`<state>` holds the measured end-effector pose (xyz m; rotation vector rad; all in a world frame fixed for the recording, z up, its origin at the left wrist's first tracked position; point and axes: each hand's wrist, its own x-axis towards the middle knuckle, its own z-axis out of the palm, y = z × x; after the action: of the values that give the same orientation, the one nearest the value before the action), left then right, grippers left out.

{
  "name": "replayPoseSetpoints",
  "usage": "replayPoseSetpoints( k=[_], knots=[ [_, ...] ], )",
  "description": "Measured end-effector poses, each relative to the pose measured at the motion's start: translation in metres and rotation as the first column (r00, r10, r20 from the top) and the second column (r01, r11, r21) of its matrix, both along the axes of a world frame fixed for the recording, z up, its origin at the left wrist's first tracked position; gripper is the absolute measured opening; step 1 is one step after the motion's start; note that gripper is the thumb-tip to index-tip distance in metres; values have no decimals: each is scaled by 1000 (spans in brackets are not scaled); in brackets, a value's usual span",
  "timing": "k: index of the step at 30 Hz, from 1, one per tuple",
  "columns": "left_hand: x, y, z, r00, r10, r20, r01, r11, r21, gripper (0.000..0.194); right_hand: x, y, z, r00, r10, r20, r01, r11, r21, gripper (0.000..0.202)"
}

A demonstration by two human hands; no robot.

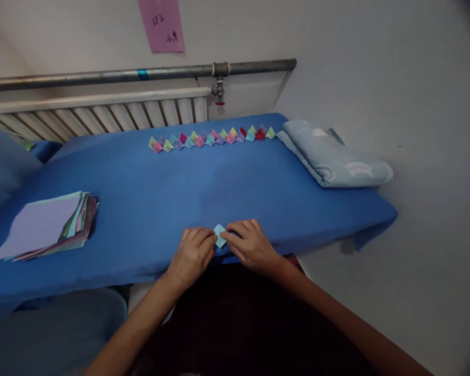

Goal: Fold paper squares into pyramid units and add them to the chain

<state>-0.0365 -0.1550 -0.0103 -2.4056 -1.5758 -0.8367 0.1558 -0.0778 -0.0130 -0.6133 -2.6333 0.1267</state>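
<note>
A small light-blue folded paper (220, 235), diamond-shaped with a crease down its middle, is held between my two hands near the front edge of the blue-covered table. The fingers of my left hand (192, 253) are closed on its left corner. On the right corner, my right hand (251, 244) presses with thumb and fingers pinched together. Toward the back, several folded paper pieces (199, 141) in pink, green, purple, red, yellow and blue stand in two staggered rows.
A stack of coloured paper sheets (43, 222), lilac on top, lies at the left. At the back right rests a folded pale-blue blanket (339, 159) beside the wall. Behind the blue cloth (149, 193) run a metal pipe (94, 78) and a radiator (121, 116). A blue seat (66, 324) stands at lower left.
</note>
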Motion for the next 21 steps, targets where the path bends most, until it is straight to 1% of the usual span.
replayPoseSetpoints(
  k=[5, 11, 17, 21],
  knots=[
    [0, -4, 2, 999, -6, -47, 5, 1000, -26, 23, 3, -2, -2, 1000, 8, 1, -8, 1000, -28, 30],
    [2, -6, 2, 998, -11, -64, 9, 999, -34, 23, 5, -5, -4, 1000, -12, 4, 12, 1000, 5, 33],
    [4, -4, 4, 997, -16, -69, 13, 999, -40, 20, 5, -4, 1, 998, 35, 55, -33, 999, -40, 38],
    [2, -1, 7, 991, -43, -126, 36, 998, -52, 20, 5, -4, 5, 997, 50, 65, -45, 997, -65, 37]
  ],
)
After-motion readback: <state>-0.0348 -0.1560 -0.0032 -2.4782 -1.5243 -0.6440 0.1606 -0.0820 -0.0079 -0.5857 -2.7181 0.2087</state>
